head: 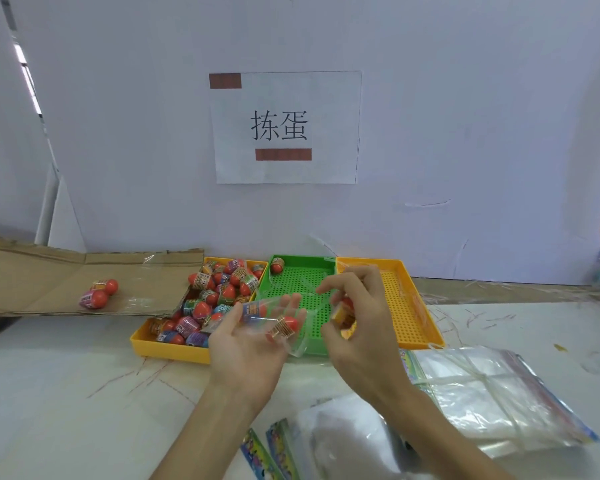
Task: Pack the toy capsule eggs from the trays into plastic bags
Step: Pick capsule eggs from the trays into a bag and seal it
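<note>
My left hand [246,344] lies palm up over the table and holds a clear plastic bag [293,336] with two capsule eggs [284,325] inside. My right hand [357,327] grips another red and yellow capsule egg [343,311] at the bag's mouth. The left yellow tray [167,348] is heaped with several red-topped eggs [219,292]. One lone egg [277,265] sits in the far corner of the green tray [312,271]. The right yellow tray [406,306] holds only a bit of clear film.
Two packed eggs in a bag [97,294] lie on a flattened cardboard sheet [35,275] at the left. A stack of clear plastic bags [489,400] and printed cards [278,448] lie at the near right. A white wall with a paper sign [284,128] stands behind.
</note>
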The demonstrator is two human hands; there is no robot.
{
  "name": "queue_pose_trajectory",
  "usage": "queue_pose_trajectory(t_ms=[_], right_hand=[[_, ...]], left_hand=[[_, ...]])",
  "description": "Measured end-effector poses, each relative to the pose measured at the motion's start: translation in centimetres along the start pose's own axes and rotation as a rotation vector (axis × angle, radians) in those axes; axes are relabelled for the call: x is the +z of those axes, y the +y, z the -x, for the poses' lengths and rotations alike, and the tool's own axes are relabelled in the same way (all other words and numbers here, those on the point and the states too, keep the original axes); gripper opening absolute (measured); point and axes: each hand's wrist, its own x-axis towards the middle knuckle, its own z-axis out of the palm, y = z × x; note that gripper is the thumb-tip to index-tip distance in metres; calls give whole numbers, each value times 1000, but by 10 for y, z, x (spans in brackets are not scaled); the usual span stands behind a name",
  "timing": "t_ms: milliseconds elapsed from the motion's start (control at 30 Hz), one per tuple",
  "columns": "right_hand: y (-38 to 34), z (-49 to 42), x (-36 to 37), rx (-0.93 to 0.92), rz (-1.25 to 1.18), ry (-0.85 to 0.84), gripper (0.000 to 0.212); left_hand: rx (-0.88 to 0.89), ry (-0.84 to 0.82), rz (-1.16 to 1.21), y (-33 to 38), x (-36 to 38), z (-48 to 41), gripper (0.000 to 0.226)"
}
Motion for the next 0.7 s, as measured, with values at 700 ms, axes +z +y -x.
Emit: queue_pose_trajectory(t_ms=[700], right_hand=[[9,9,9,-235,92,-156,19]], left_hand=[[-77,-179,-105,0,3,6,65]])
